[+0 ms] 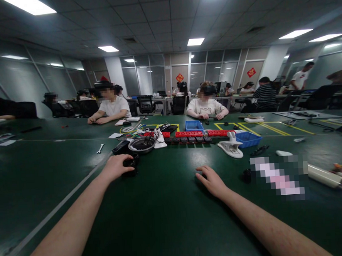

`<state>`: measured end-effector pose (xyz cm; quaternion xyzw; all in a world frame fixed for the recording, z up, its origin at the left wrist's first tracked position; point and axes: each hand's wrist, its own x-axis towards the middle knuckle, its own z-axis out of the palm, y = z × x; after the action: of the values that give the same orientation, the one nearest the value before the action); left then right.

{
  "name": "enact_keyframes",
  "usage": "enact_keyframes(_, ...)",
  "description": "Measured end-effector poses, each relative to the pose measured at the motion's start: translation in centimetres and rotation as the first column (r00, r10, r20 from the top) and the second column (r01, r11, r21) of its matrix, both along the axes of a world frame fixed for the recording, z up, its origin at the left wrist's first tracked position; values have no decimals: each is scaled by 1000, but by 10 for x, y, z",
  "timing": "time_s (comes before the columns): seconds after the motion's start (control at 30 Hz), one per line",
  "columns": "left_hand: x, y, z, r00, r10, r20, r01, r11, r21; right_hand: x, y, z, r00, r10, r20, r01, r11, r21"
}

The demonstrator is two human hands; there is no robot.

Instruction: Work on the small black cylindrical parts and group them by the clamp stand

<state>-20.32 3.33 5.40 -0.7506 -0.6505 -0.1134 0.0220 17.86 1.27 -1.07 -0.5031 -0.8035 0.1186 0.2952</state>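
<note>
My left hand (115,168) reaches to the left-middle of the green table (165,221). Its thumb and fingers curl around a small black object (131,163) of a kind I cannot make out. Just beyond it lie a round black bowl-like part (142,144) with a pale rim and a white clip-like stand (159,138). My right hand (211,180) rests low over the tabletop with its fingers apart and nothing in them. A white clamp base (231,147) stands farther off, beyond that hand to the right.
Red strips (190,133) and black socket-like blocks (192,140) line the table's middle. Blue bins (248,139) (193,125) stand near them. A wrench (100,148) lies at left, a cream cylinder (326,175) at right. Two people in white shirts (114,107) sit across the table.
</note>
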Motion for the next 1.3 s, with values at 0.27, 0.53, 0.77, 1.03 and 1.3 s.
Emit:
enact_keyframes(0.27, 1, 0, -1, 997, -71, -13, 71, 997, 34, 0, 1, 0, 1000, -1, 25, 2, 1000, -17)
enact_keyframes(0.53, 6, 2, -10, 992, -68, -106, 68, 998, 0, 1, 0, -1, 997, -2, 72, 2, 1000, -5)
enact_keyframes(0.77, 9, 1, -11, 987, -45, -154, 57, 996, 72, 0, 0, 0, 994, -2, 106, 4, 1000, -19)
enact_keyframes(1.03, 11, -5, -2, 990, -7, -143, 29, 988, 153, 1, -1, 1, 995, -9, 97, 12, 1000, -22)
enact_keyframes(1.3, 76, -36, 1, 990, -143, 22, 127, 930, 344, 1, -1, 1, 998, -13, 55, 14, 1000, -12)
